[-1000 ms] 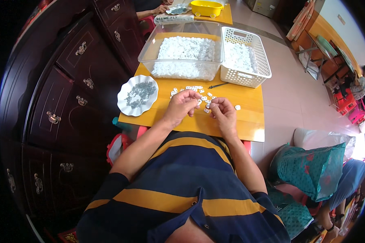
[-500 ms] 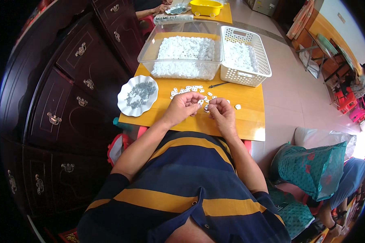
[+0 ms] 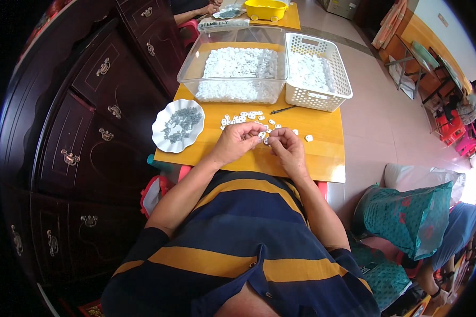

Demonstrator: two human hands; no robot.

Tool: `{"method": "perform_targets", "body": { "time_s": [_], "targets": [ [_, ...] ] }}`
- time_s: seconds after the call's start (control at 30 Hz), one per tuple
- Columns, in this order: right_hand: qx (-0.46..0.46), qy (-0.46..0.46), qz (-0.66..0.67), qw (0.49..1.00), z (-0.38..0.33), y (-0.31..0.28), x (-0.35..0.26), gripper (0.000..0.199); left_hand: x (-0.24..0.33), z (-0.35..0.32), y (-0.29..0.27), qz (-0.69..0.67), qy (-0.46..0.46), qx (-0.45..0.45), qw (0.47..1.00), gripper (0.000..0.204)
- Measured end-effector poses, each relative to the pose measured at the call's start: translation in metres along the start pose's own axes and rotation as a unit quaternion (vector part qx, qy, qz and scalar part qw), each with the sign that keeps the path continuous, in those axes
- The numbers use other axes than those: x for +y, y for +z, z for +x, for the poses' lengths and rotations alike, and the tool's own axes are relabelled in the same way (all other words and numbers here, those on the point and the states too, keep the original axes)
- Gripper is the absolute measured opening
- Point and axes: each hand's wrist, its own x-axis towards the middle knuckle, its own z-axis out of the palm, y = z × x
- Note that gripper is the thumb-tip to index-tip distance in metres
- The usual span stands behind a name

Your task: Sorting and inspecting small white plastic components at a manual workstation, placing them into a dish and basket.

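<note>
Above the near part of the yellow wooden table (image 3: 322, 158), my left hand (image 3: 237, 141) pinches a small white plastic piece with holes (image 3: 262, 135) between thumb and fingertips. My right hand (image 3: 290, 150) is close beside it, its thumb and forefinger pressed together at another small white piece (image 3: 267, 141), mostly hidden by the fingers. Several loose white pieces (image 3: 243, 115) lie just beyond my hands. To the left stands a white scalloped plate (image 3: 157, 132) holding small grey bits (image 3: 182, 124), too tiny to make out.
A clear plastic bin (image 3: 232, 81) and a white perforated basket (image 3: 314, 100), both holding white pieces, stand at the table's far side. A thin dark tool (image 3: 283, 110) lies before them. Dark drawers (image 3: 90, 121) rise on the left. Teal bags (image 3: 402, 216) sit at right.
The whole view has shifted very slightly. Both hands keep nearly the same pose, with the right fingertips a touch closer to the left ones.
</note>
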Motion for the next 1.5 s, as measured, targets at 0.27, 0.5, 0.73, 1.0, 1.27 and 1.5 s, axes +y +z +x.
{"method": "perform_targets", "body": {
  "time_s": [0.27,0.5,0.73,1.0,1.27,1.5],
  "targets": [
    [-0.007,0.013,0.019,1.0,-0.002,0.001,-0.009,0.006,-0.006,0.002,-0.003,0.015,0.002,-0.025,1.0,0.027],
    [-0.007,0.013,0.026,1.0,-0.002,0.002,-0.006,0.007,-0.013,0.003,-0.002,0.033,0.022,-0.022,0.999,0.025],
    [-0.029,0.085,0.105,0.99,-0.008,0.008,-0.023,0.01,-0.014,0.003,-0.003,0.011,0.01,-0.037,0.999,0.024],
    [-0.025,0.114,0.108,0.987,-0.009,0.009,-0.029,0.013,-0.004,0.002,-0.001,0.062,0.039,-0.04,0.997,0.026],
    [0.02,0.051,0.178,0.983,-0.006,0.015,-0.023,0.019,0.017,-0.004,0.015,0.113,0.092,0.015,0.989,0.029],
    [0.026,0.078,0.145,0.986,-0.005,0.01,-0.019,0.017,0.008,-0.002,0.016,0.17,0.115,0.05,0.978,0.029]
  ]
}}
